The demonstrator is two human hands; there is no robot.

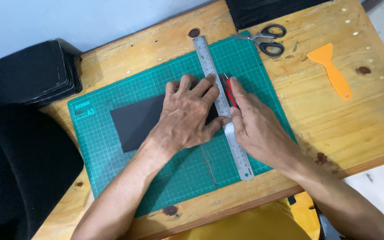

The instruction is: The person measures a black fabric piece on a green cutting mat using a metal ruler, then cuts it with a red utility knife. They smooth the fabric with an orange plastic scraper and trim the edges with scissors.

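Covering most of the view is a wooden table [334,129], and on it lies a green cutting mat [107,146] with a white grid. On the mat lies a dark sheet [134,122], flat, its right part hidden under the left hand [185,115]. This hand is spread open and presses flat on the sheet and on the steel ruler [214,80], which lies across the mat from the far edge to the near edge, along the right side of the sheet.

The right hand [256,126] is closed around a red utility knife [228,86], just beside the right edge of the ruler, near its far half. The blade tip seems to touch the mat beside the ruler, but it is too small to be sure.

As I judge it, the cut is only near its start: the knife stands at the far part of the ruler, and the whole length toward the person is not yet passed. No cut-off strip is visible beside the ruler.

Well apart, on the far right of the table, lie black-handled scissors [265,39] and an orange scraper [333,70], both untouched. A stack of dark sheets [27,73] stands at the left.
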